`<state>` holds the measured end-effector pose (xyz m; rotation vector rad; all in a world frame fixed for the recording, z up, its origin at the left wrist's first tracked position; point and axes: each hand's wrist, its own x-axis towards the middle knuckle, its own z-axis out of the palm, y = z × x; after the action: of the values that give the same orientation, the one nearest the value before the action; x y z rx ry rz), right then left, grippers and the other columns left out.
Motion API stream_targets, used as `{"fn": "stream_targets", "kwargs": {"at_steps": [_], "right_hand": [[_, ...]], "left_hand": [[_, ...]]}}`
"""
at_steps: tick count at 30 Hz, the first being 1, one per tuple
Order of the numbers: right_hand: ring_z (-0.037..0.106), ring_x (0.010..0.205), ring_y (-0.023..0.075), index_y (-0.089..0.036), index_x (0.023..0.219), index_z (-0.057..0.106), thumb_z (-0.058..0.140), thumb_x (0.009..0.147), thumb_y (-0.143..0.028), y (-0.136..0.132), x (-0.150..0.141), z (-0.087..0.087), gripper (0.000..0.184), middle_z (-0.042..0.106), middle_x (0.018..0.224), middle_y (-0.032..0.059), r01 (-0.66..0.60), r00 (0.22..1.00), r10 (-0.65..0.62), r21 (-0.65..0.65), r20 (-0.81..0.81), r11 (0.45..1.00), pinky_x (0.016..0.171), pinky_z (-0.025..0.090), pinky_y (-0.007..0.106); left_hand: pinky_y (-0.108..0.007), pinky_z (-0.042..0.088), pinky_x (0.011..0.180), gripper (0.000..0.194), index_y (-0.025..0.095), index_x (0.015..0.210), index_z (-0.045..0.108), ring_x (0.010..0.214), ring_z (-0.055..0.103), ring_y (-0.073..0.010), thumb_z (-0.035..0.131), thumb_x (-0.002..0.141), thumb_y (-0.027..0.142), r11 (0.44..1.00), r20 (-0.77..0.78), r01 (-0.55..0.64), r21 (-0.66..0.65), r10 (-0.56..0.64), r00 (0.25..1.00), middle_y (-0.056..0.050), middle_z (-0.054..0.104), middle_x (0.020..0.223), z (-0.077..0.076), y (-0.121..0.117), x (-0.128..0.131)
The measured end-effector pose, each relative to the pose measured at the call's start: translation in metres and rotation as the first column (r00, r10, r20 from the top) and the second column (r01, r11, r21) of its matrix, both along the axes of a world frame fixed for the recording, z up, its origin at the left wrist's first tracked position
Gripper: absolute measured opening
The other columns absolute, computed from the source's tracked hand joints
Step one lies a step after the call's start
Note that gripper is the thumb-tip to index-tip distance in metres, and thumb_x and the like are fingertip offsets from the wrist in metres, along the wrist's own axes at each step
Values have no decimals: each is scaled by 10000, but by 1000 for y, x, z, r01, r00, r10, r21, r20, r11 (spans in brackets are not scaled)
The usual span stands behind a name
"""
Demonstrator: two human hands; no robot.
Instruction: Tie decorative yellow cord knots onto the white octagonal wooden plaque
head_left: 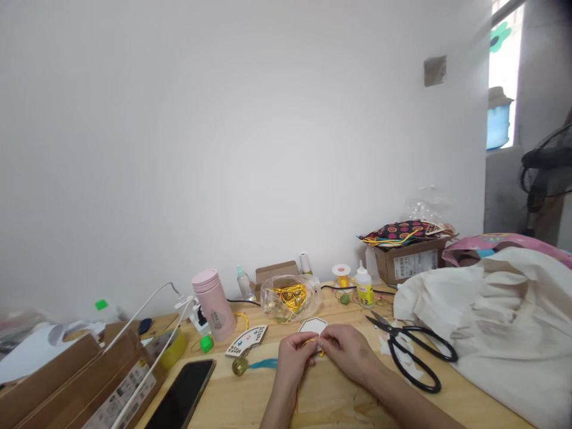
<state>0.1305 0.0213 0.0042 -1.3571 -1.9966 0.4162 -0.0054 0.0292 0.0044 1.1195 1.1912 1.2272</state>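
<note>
Close together over the wooden table, my left hand (294, 353) and my right hand (347, 351) pinch a thin yellow cord (309, 341) between their fingertips. Part of the cord is hidden by the fingers. Just behind the hands lies a white hexagonal piece with a dark edge (313, 325), partly covered. Left of my left hand are a round gold-coloured bell (240, 366) and a blue tassel (263, 363), which runs behind that wrist. A white fan-shaped piece with printed marks (246, 341) rests behind the bell.
Large black scissors (413, 345) lie open at the right, beside white cloth (473, 322). Behind stand a glue bottle (364, 289), a yellow cord spool (342, 277) and a plastic bag of yellow cords (290, 298). A pink tumbler (214, 305), phone (182, 393) and cardboard box (84, 381) occupy the left.
</note>
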Motion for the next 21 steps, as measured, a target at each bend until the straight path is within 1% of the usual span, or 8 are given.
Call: {"fn": "stream_targets", "kwargs": {"at_steps": [4,9,11,15,16,19,21], "right_hand": [[449,537,99,-192,653,589,363,759,-359,0,0,1,300,567,580,-4,-12,1000,12,16,-3,1000,468,231,192],[451,531,98,-187,641,584,358,758,-348,-2,0,2,301,565,574,-5,-8,1000,8,4,3,1000,468,232,193],[452,532,97,-191,642,583,364,755,-341,-2,0,3,289,565,574,-8,-9,1000,9,-2,0,1000,467,232,194],[454,535,100,-189,650,587,363,757,-370,-2,0,2,307,570,583,-2,8,1000,-8,-2,-13,1000,463,228,197],[452,533,99,-185,645,586,361,757,-377,-1,0,2,316,568,580,0,13,1000,-13,-2,-13,1000,462,226,197],[443,522,93,-181,633,578,361,758,-365,0,0,0,311,560,567,-5,14,1000,-14,6,-11,1000,457,219,194],[434,511,88,-182,627,571,363,759,-345,0,0,0,295,550,555,-12,10,1000,-10,10,-10,1000,451,212,190]], "left_hand": [[-171,340,364,203,98,594,661,421,510,-100,695,424,203,1000,17,-16,2,16,1000,-42,625,486,-1,2,0],[-167,347,358,206,98,603,647,417,501,-93,691,419,180,999,67,-34,-6,34,997,-25,610,471,-2,4,-1],[-161,344,352,196,98,613,640,418,497,-89,681,436,174,1000,61,-28,-7,29,998,-20,605,471,-3,4,-2],[-141,272,302,153,102,604,630,371,455,-69,662,474,176,1000,19,-1,27,1,1000,-1,585,444,-3,3,-1],[-142,273,308,143,105,600,630,366,452,-66,661,479,174,999,15,7,42,-8,1000,4,581,437,-3,3,-1],[-166,370,414,150,112,601,633,445,514,-89,677,464,155,996,48,26,81,-30,998,-6,610,485,-3,4,-2],[-186,406,490,196,119,632,640,506,544,-105,692,447,152,994,90,39,98,-48,995,-17,631,539,-4,5,-2]]}}
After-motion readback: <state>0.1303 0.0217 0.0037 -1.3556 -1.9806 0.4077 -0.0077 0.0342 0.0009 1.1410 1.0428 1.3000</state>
